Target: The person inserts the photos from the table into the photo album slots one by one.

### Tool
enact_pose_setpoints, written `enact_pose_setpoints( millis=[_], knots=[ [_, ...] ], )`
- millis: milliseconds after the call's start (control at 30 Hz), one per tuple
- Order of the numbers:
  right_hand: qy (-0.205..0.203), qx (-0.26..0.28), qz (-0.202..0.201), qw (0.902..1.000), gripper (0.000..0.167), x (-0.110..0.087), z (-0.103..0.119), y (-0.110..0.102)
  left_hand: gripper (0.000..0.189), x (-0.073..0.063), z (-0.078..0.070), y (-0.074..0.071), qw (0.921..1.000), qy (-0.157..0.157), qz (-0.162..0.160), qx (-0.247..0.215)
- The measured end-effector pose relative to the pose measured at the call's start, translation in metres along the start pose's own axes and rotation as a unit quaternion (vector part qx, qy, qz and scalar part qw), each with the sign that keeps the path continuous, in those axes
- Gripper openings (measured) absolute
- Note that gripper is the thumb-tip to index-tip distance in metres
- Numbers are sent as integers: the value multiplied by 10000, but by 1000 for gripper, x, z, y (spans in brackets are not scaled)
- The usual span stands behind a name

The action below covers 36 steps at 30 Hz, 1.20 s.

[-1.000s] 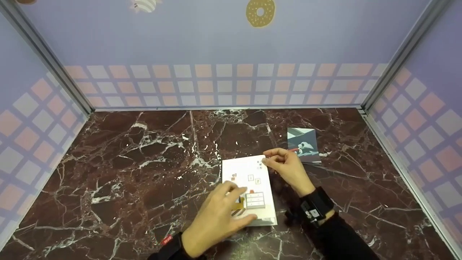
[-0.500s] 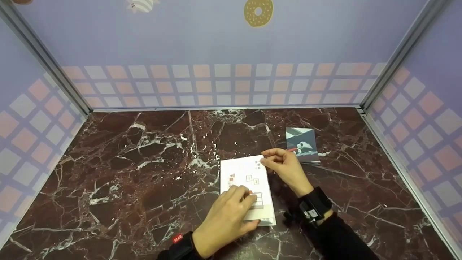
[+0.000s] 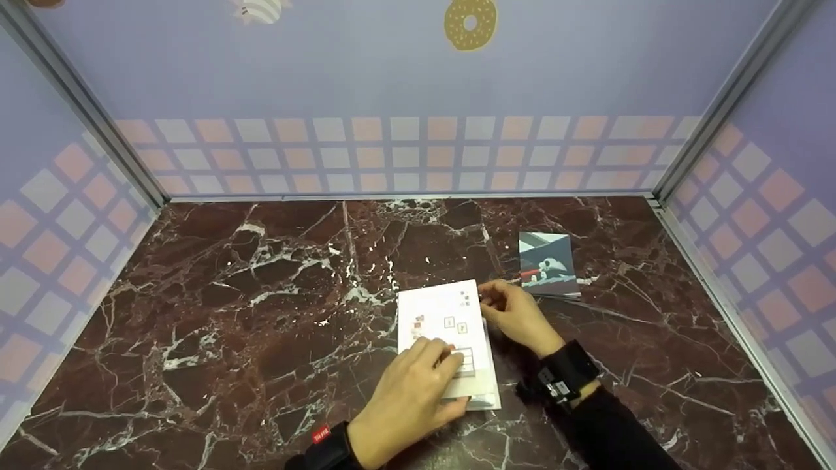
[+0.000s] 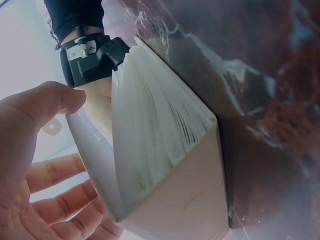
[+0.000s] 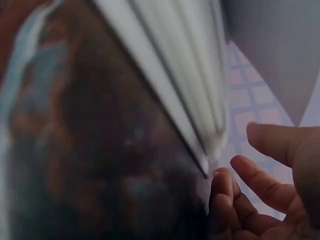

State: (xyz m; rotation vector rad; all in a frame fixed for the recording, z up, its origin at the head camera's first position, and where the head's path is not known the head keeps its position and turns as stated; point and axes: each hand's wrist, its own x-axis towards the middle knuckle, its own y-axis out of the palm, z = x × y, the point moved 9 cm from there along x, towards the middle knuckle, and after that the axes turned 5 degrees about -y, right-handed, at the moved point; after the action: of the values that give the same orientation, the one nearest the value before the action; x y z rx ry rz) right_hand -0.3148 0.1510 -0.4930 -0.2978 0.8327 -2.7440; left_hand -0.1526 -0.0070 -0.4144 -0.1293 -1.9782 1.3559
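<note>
Booth (image 3: 720, 98): printed panel walls (image 3: 366, 78), marbled tabletop (image 3: 261, 352)

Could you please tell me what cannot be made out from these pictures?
Head view: part of the white book, covered by the left hand.
Head view: small cover print, too small to read.
Head view: brown wall decoration, cut off by the top edge.
Left wrist view: spine mark, too small and faint to read.
Right wrist view: page edges, blurred.

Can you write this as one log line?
left grip: holding white book by raised cover | right grip: beside its edge | blue book: lying beyond
</note>
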Motion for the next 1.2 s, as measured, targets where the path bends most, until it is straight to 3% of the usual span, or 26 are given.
enact_pose_setpoints(
  millis=[233, 600, 1067, 1200],
  knots=[
    [-122, -253, 298, 9992, 21, 0, 1, 6, 38, 0, -1, -3, 10000, -9, 68, -30],
    [-115, -323, 408, 9986, 18, 1, 0, 7, 36, -2, -1, -17, 9995, 97, -291, 35],
    [18, -299, 470, 9984, 27, -1, -2, 8, 51, -14, 20, -55, 9977, -331, -553, -211],
    [76, -292, 506, 9983, 27, -1, -3, 8, 51, -20, 28, -68, 9957, -466, -767, -219]
  ],
)
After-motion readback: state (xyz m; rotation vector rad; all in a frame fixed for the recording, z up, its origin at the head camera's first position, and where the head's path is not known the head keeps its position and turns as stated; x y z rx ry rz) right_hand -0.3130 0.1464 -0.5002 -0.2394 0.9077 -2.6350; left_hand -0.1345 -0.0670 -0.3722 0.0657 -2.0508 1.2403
